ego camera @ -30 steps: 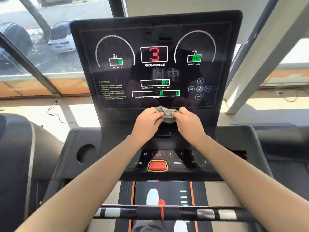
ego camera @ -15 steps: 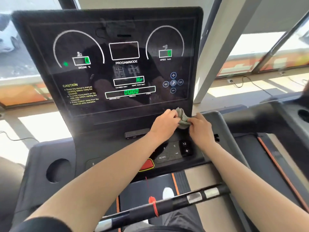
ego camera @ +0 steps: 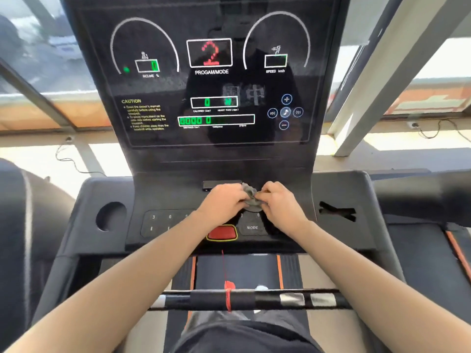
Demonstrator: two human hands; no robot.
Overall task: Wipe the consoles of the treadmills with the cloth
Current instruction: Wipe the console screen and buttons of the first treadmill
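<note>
A black treadmill console (ego camera: 163, 159) fills the middle of the view, its display lit with a red 2 and green digits. A small grey cloth (ego camera: 251, 197), bunched up, sits over the lower button panel just above the MODE key. My left hand (ego camera: 223, 202) grips its left side and my right hand (ego camera: 279, 201) pinches its right side, fingers curled. Both hands hover over the keypad; part of the cloth is hidden between my fingers.
A red stop button (ego camera: 222, 233) lies under my left wrist. A round cup holder (ego camera: 110, 216) is on the left tray, a dark slot (ego camera: 336, 212) on the right. A black handlebar (ego camera: 254, 299) with a red cord crosses below. Another treadmill stands at right.
The view swung right, then back to centre on the console. My hands kept hold of the cloth and now sit lower, over the keypad. The display number went from 3 to 2.
</note>
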